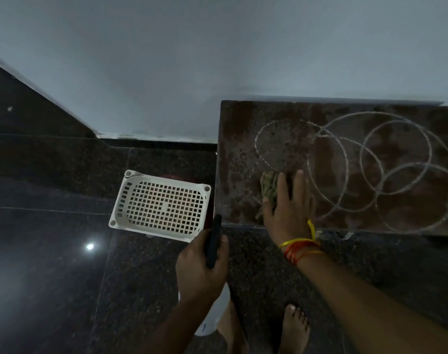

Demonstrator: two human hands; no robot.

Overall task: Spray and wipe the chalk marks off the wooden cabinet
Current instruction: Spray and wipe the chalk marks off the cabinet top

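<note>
The brown wooden cabinet top (pixel 243 118) stands against the wall at the right, and white chalk circles (pixel 371 159) overlap across it. My right hand (pixel 289 208) lies flat on its near left part, fingers straight, pressing a greenish cloth (pixel 268 187) onto the wood. The left part of the top looks wet and mottled. My left hand (pixel 202 269) is lower, over the floor, gripping the black head of a spray bottle (pixel 214 241). The bottle's white body (pixel 215 320) hangs below the hand, mostly hidden.
A white perforated plastic basket (pixel 161 204) sits on the dark granite floor (pixel 64 251) just left of the cabinet, with something red under it. A grey wall (pixel 217 60) runs behind. My bare feet (pixel 294 325) stand in front of the cabinet.
</note>
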